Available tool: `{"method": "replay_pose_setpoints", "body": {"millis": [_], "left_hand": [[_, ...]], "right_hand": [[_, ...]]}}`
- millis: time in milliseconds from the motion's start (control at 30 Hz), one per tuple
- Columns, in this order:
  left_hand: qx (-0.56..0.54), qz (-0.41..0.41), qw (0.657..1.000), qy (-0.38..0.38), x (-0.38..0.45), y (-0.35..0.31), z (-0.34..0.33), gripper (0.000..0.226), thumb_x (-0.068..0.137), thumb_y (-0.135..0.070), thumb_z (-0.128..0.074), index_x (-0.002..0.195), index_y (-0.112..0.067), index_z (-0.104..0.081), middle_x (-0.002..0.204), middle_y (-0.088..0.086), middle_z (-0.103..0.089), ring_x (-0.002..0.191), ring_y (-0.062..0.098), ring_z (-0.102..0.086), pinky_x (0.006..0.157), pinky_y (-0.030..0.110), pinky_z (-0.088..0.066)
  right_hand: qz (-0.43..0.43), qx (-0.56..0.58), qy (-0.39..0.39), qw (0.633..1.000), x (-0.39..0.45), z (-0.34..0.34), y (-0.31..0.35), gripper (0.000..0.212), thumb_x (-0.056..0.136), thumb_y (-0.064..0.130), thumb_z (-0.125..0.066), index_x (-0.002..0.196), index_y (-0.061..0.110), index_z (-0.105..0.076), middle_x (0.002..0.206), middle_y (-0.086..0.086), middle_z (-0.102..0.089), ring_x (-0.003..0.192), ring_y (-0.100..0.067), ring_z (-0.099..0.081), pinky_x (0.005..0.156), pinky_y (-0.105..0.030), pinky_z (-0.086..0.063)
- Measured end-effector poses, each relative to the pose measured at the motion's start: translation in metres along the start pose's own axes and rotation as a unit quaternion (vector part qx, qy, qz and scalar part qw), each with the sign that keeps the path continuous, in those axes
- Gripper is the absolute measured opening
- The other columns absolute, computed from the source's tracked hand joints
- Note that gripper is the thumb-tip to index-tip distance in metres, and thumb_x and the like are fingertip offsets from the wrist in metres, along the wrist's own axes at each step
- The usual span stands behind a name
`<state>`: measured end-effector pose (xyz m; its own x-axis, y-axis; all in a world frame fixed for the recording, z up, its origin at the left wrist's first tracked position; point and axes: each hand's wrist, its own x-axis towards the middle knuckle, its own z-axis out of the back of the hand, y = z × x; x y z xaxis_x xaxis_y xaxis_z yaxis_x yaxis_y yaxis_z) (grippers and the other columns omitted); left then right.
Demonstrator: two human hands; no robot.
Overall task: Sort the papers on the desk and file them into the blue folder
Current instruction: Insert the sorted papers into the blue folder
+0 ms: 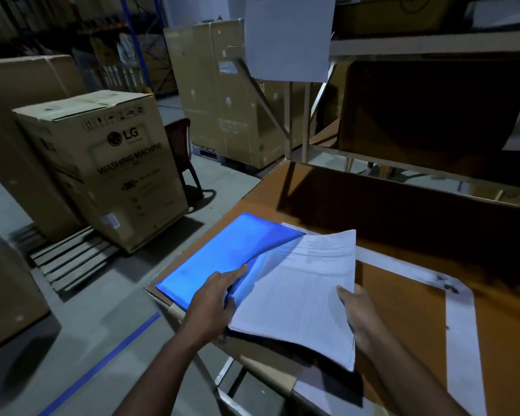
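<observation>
With the left hand [213, 298] gripping the lifted cover of the blue plastic folder [222, 253] at the near-left corner of the brown desk [409, 298] and the right hand [357, 313] pinching the stack of white printed papers [300, 289] by its right edge alone, sheets may splay or snag going in.

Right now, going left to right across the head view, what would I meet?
LG washing machine box → blue folder → papers → right hand → white strip on the desk.

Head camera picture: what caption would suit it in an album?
Left hand holding the blue folder open, right hand gripping a sheaf of papers partly under its cover.
</observation>
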<state>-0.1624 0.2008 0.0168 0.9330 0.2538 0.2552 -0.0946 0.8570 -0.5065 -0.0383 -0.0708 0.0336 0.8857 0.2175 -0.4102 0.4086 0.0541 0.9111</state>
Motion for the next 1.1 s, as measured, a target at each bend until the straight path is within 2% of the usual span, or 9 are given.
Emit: {"method": "replay_pose_setpoints", "body": {"millis": [100, 300, 433, 500, 700, 833, 900, 1000, 1100], "left_hand": [[-0.078, 0.002, 0.997, 0.000, -0.002, 0.001, 0.002, 0.076, 0.088, 0.000, -0.062, 0.149, -0.044, -0.049, 0.114, -0.028, -0.055, 0.101, -0.001, -0.054, 0.085, 0.015, -0.048], [-0.104, 0.019, 0.994, 0.002, -0.009, -0.005, 0.005, 0.070, 0.079, -0.002, -0.063, 0.132, -0.047, -0.063, 0.117, -0.013, -0.061, 0.105, 0.004, -0.059, 0.082, 0.022, -0.055], [-0.062, -0.012, 0.997, 0.036, -0.013, -0.016, -0.002, 0.071, 0.077, 0.004, -0.061, 0.133, -0.040, -0.063, 0.125, -0.033, -0.057, 0.111, 0.001, -0.052, 0.083, 0.013, -0.051], [-0.070, -0.008, 0.997, 0.037, -0.014, -0.019, -0.006, 0.071, 0.078, 0.006, -0.063, 0.132, -0.040, -0.063, 0.116, -0.036, -0.054, 0.104, 0.002, -0.053, 0.079, 0.012, -0.048], [-0.132, 0.039, 0.990, -0.010, -0.010, -0.029, -0.013, 0.070, 0.079, 0.003, -0.065, 0.128, -0.047, -0.061, 0.090, -0.015, -0.056, 0.080, 0.009, -0.053, 0.069, 0.012, -0.045], [-0.157, 0.018, 0.987, -0.002, -0.008, -0.038, -0.017, 0.066, 0.076, -0.006, -0.061, 0.131, -0.042, -0.062, 0.105, -0.015, -0.063, 0.084, 0.015, -0.056, 0.073, 0.026, -0.052], [-0.129, 0.029, 0.991, 0.006, -0.005, -0.039, -0.021, 0.068, 0.079, -0.004, -0.062, 0.138, -0.039, -0.056, 0.112, -0.021, -0.056, 0.089, 0.010, -0.056, 0.073, 0.020, -0.048], [-0.082, 0.066, 0.994, 0.001, -0.001, -0.031, -0.026, 0.067, 0.083, -0.010, -0.064, 0.145, -0.033, -0.051, 0.133, -0.014, -0.053, 0.108, 0.007, -0.057, 0.083, 0.018, -0.043], [-0.020, 0.068, 0.997, -0.026, 0.000, -0.024, -0.029, 0.047, 0.095, -0.020, -0.067, 0.141, -0.027, -0.059, 0.135, -0.010, -0.058, 0.124, 0.013, -0.053, 0.094, 0.020, -0.043]], "right_hand": [[0.001, 0.014, -0.051, 0.999, 0.006, -0.013, -0.004, 0.027, 0.106, 0.021, -0.046, 0.125, 0.010, -0.062, 0.108, -0.010, -0.072, 0.095, -0.033, -0.070, 0.085, -0.049, -0.058], [0.002, 0.025, -0.110, 0.994, 0.010, -0.025, -0.011, 0.024, 0.105, 0.020, -0.046, 0.118, 0.011, -0.063, 0.102, -0.009, -0.072, 0.091, -0.031, -0.069, 0.087, -0.049, -0.057], [0.003, 0.018, -0.101, 0.995, 0.007, -0.036, -0.012, 0.021, 0.106, 0.023, -0.045, 0.115, 0.017, -0.062, 0.101, -0.006, -0.071, 0.090, -0.029, -0.068, 0.079, -0.042, -0.056], [0.011, 0.007, -0.092, 0.996, 0.006, -0.041, -0.014, 0.020, 0.106, 0.025, -0.045, 0.116, 0.018, -0.061, 0.101, -0.005, -0.071, 0.091, -0.027, -0.069, 0.081, -0.043, -0.056], [-0.012, 0.030, 0.013, 0.999, 0.011, -0.065, -0.015, 0.024, 0.106, 0.025, -0.045, 0.120, 0.014, -0.062, 0.109, -0.009, -0.074, 0.098, -0.029, -0.071, 0.090, -0.051, -0.057], [-0.007, 0.007, 0.023, 1.000, 0.023, -0.082, -0.009, 0.027, 0.106, 0.025, -0.045, 0.122, 0.014, -0.062, 0.108, -0.008, -0.074, 0.096, -0.029, -0.072, 0.090, -0.050, -0.058], [-0.032, -0.023, 0.095, 0.995, 0.021, -0.093, -0.007, 0.030, 0.103, 0.030, -0.048, 0.123, 0.013, -0.063, 0.106, -0.009, -0.075, 0.093, -0.027, -0.071, 0.085, -0.042, -0.057], [-0.069, -0.055, 0.170, 0.981, 0.011, -0.091, -0.002, 0.033, 0.104, 0.033, -0.049, 0.112, 0.003, -0.061, 0.090, -0.017, -0.070, 0.068, -0.027, -0.065, 0.062, -0.031, -0.053], [-0.039, -0.064, 0.147, 0.986, 0.014, -0.080, -0.006, 0.028, 0.106, 0.023, -0.044, 0.118, 0.004, -0.060, 0.088, -0.016, -0.072, 0.058, -0.021, -0.064, 0.050, -0.029, -0.050]]}}
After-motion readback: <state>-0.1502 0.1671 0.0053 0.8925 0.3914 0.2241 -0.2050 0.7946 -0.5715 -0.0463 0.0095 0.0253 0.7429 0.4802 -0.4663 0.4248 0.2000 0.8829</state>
